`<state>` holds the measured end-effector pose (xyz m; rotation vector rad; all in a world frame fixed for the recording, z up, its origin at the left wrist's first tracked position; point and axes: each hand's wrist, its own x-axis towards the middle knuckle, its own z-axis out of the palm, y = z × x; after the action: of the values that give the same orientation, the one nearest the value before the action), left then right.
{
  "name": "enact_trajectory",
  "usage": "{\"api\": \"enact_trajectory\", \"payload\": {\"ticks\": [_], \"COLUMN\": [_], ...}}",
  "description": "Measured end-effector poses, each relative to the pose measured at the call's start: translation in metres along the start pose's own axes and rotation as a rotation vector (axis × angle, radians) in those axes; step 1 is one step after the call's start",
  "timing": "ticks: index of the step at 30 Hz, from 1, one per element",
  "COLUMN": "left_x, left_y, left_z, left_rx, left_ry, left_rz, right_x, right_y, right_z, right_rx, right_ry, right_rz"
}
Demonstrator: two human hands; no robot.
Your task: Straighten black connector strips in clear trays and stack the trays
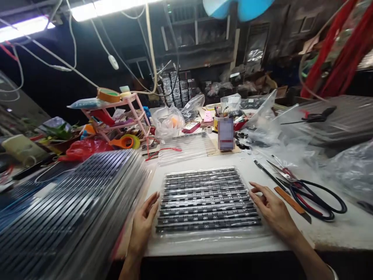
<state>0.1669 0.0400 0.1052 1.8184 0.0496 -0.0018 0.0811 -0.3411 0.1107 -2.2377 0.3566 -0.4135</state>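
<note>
A clear plastic tray (pixel 207 202) filled with rows of thin black strips lies flat on the white table (pixel 326 229) in front of me. My left hand (pixel 142 223) rests against the tray's left edge, fingers apart. My right hand (pixel 269 208) touches the tray's right edge with spread fingers. Neither hand grips anything. Just left of my left hand rises a tall stack of similar filled trays (pixel 72 206).
Large black-handled scissors (pixel 309 190), a brown strip (pixel 291 200) and a thin black tool (pixel 269 175) lie right of the tray. An empty clear tray (pixel 186 147) sits behind it. Plastic bags (pixel 167 120), tape rolls (pixel 126 142) and a pink rack (pixel 122 112) crowd the back.
</note>
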Motion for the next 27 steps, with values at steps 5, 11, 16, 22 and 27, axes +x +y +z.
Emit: {"api": "enact_trajectory", "payload": {"ticks": [5,11,16,22,27], "left_x": [0.007,0.02,0.024,0.012,0.012], "left_y": [-0.004,0.002,0.016,0.019,0.007], "left_z": [-0.002,-0.003,-0.001,0.003,0.01], "left_rx": [0.108,0.305,0.259,0.173,0.191], "left_ry": [-0.003,-0.108,-0.13,-0.108,-0.1], "left_rz": [-0.005,0.074,0.051,0.015,0.115], "right_x": [-0.001,0.001,-0.001,-0.005,0.0], "right_y": [0.001,-0.003,-0.003,0.001,0.008], "right_z": [0.001,0.003,-0.002,-0.003,0.001], "right_rx": [0.073,-0.034,0.015,-0.145,-0.31], "right_ry": [0.016,0.042,0.06,-0.006,-0.079], "right_rz": [0.031,0.009,0.006,-0.071,-0.2]}}
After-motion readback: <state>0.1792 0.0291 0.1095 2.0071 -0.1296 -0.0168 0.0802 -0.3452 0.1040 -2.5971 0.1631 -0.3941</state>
